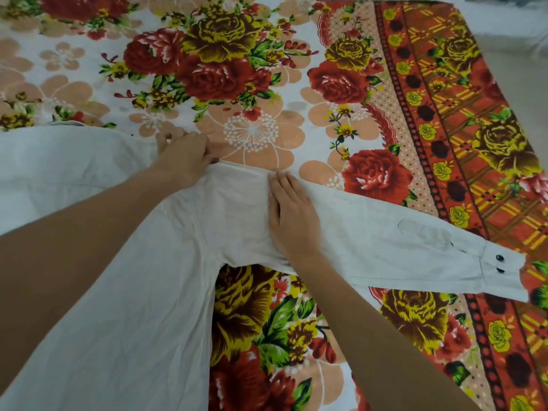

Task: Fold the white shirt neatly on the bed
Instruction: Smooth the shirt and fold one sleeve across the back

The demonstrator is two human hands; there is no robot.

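In the head view, the shirt point(133, 292) is lying spread flat on the bed point(252, 84), its body running from the lower left up toward the middle. One sleeve point(400, 247) is stretching out to the right and ending in a cuff point(501, 274) with two dark buttons point(500, 257).

The left hand point(184, 152) is sitting at the shirt's top edge near the shoulder. Its fingers are curling down and it seems to be pinching the fabric there, though the exact grip is partly hidden. The right hand point(292, 218) is lying flat with straight fingers, pressing on the sleeve just where it joins the body and holding nothing.

The cloth is looking thin, light and limp, and it is showing soft creases, so it will probably be sagging and wrinkling wherever it is lifted unsupported. It is likely sliding a little on the bed too, so one palm pinning it while the other hand moves it seems wise. The firmest places to take hold are probably the stitched parts: the shoulder seam, the sleeve's edge and the cuff. The cuff, being doubled and buttoned, is likely giving the surest pinch for bringing the sleeve across the body.
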